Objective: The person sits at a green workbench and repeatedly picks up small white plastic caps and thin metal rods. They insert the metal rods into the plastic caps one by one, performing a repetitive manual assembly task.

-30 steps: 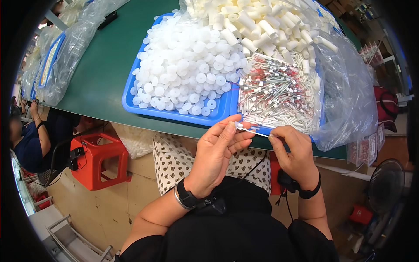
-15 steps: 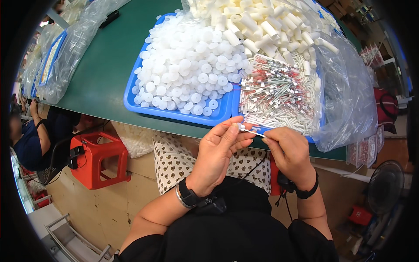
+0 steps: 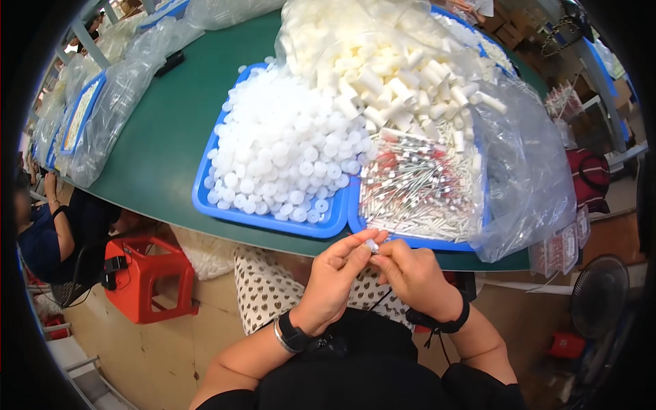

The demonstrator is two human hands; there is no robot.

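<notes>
Between my fingertips, just in front of the trays, is a small white piece (image 3: 371,245). My left hand (image 3: 333,275) pinches it between thumb and index finger. The curled fingers of my right hand (image 3: 415,272) close on its other side, and the two hands almost meet. My right fingers cover most of the thin stick-like part. Beyond the hands, a blue tray (image 3: 352,205) holds a pile of red-and-white wired pieces (image 3: 417,174) over thin white sticks. In the blue tray beside it (image 3: 273,224) are heaped translucent white discs (image 3: 280,147).
Cream foam cylinders (image 3: 389,85) spill from a clear plastic bag (image 3: 526,164) behind the trays on the green table (image 3: 154,147). A red stool (image 3: 150,277) stands at left near a seated person (image 3: 48,229). At right is a black fan (image 3: 600,294).
My right hand has come in toward the left, and its fingers now cover the thin white stick that showed between the hands. The view has tilted, so the trays appear lower.
</notes>
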